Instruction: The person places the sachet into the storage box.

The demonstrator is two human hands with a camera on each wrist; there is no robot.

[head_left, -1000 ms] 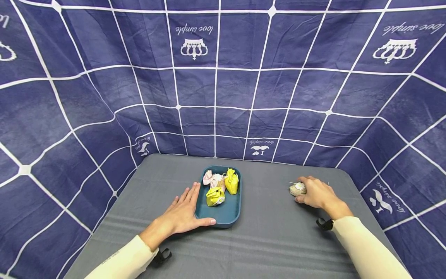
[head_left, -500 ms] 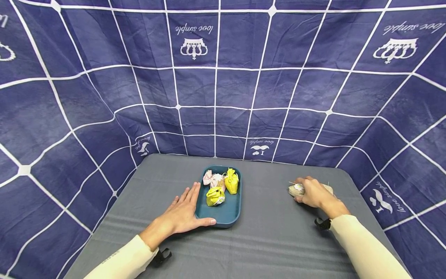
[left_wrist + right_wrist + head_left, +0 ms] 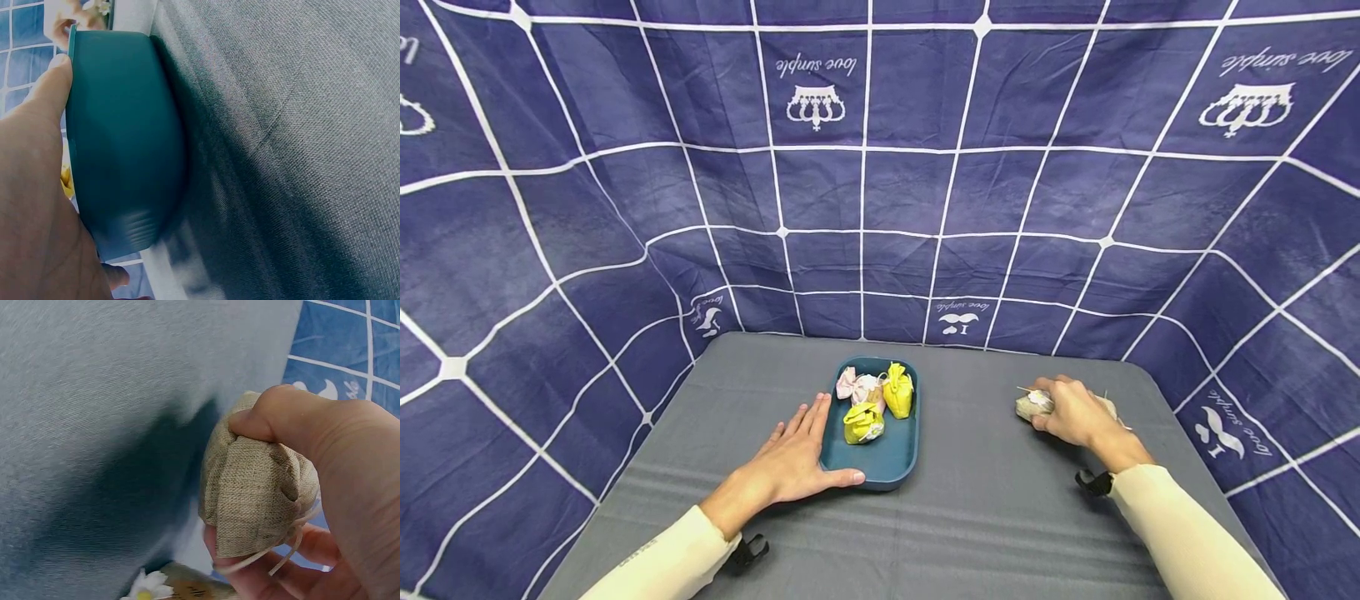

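My right hand [image 3: 1067, 411] grips a beige linen drawstring pouch [image 3: 250, 494], thumb on one side and fingers on the other. A white flower on this pouch [image 3: 1036, 406] shows at the left of the hand in the head view. Close by on the right lies a second beige pouch [image 3: 1107, 406], partly covered by the hand; its daisy [image 3: 149, 586] shows low in the right wrist view. My left hand [image 3: 793, 462] has its fingers extended along the left side of a teal tray [image 3: 880, 458], the thumb [image 3: 57, 75] at the rim.
Inside the tray sit two yellow pouches [image 3: 898, 392] and a pink pouch [image 3: 847, 383] with a white trim. Grey cloth [image 3: 985, 508] covers the table. A blue gridded curtain [image 3: 917, 192] encloses its back and sides.
My right hand and the gripped pouch have shifted slightly left, uncovering more of the second beige pouch at the right. The left hand and tray stay put.
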